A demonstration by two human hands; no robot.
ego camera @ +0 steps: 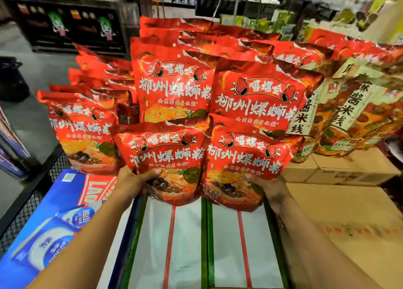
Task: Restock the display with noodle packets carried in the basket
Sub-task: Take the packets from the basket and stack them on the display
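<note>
Cartons (340,212) sit beside stacked noodle packets (174,86).

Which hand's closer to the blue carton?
Left. The left hand, gripping a red packet, sits just right of the blue carton; the right hand holds a second red packet farther right.

- We see a smooth grey floor (32,118) on our left.
- A dark shelving unit (72,25) stands across the aisle, blurred.
- Brown cardboard boxes (349,212) sit low on our right.
</note>
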